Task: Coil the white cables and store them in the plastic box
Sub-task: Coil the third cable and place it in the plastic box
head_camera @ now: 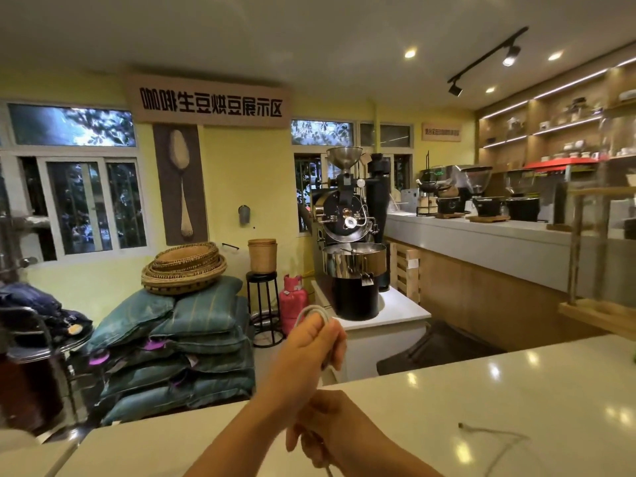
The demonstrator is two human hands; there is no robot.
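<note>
Head view: my left hand is gripping the looped thin white cable, fingers curled round it, raised past the glossy white counter. My right hand, lower, is clasping the cable's trailing length over the counter.

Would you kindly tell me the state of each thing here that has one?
left hand, raised, gripping the cable loops.
white cable, partly coiled, loop showing above the left hand.
right hand, lower, gripping the cable's tail.
loose cable, uncoiled, lying on the counter.
</note>
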